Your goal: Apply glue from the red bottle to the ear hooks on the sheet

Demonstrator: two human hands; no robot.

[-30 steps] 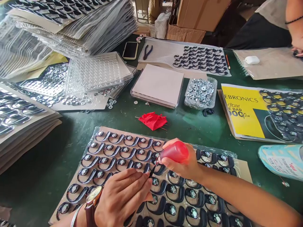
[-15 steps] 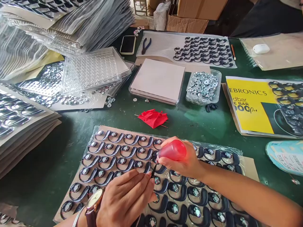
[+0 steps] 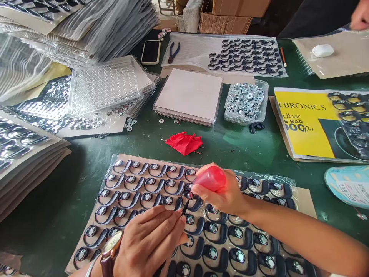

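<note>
A cardboard sheet [image 3: 302,200] under clear film lies in front of me, filled with rows of black ear-hook parts [image 3: 138,184] with shiny round centres. My right hand [image 3: 227,196] is closed round a small red squeeze bottle [image 3: 210,179], its tip down at one of the parts. My left hand [image 3: 150,242], wearing a wristwatch [image 3: 111,246], pinches a thin black pointed tool [image 3: 186,207] whose tip meets the same part beside the bottle's nozzle.
On the green table lie a red cloth [image 3: 183,142], a tray of metal washers [image 3: 245,102], a stack of flat boards [image 3: 188,96], clear blister trays [image 3: 103,84], a phone [image 3: 150,52], pliers [image 3: 173,52] and a yellow printed box [image 3: 305,125]. Another person's hand [image 3: 360,15] shows at top right.
The view has tilted a little, so the far objects sit lower in frame. Both hands stay at the same part, with bottle and tool held as before.
</note>
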